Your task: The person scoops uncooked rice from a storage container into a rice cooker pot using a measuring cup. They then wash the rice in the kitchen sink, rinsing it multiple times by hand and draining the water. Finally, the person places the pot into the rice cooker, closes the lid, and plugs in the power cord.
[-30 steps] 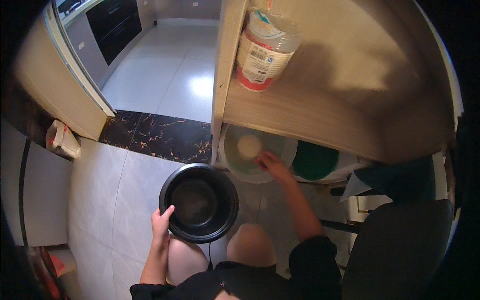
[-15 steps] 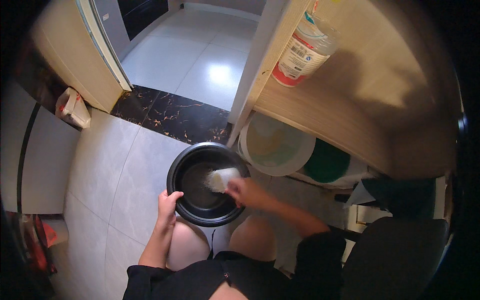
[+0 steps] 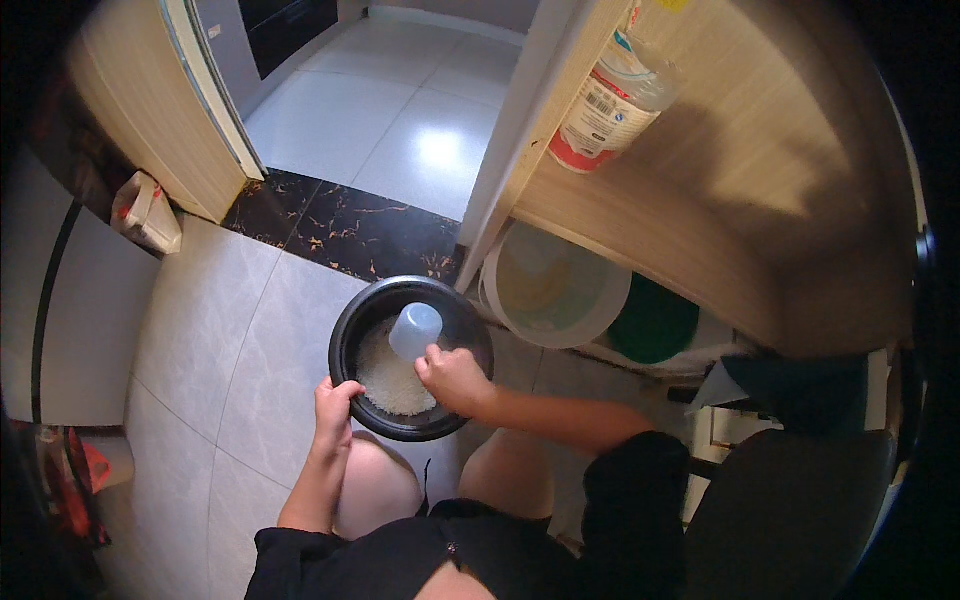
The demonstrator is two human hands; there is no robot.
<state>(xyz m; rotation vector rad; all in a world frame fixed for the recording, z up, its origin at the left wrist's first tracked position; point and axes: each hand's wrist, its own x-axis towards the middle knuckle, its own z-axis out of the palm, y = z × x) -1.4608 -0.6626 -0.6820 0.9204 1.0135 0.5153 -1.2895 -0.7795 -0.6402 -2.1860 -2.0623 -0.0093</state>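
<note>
A round black bowl [image 3: 343,340] is held above my knees. White rice [image 3: 392,383] covers much of its bottom. My left hand [image 3: 337,405] grips the bowl's near left rim, thumb on top. Over the bowl's right side, my right hand [image 3: 456,380] is closed on a translucent bluish-white plastic cup [image 3: 416,330]. The cup is tipped over above the rice, its base toward the far side; its mouth is turned away from view.
Right of the bowl stand a large white bucket [image 3: 555,290] and a dark green round thing [image 3: 655,318], below a wooden shelf [image 3: 640,230]. A clear bottle with a label [image 3: 610,110] stands on the shelf. A white container [image 3: 147,213] sits at the left by the doorway.
My right hand has tipped the cup over and the rice in it has poured into the bowl, where a layer of rice now lies. The bowl has shifted slightly away and left.
</note>
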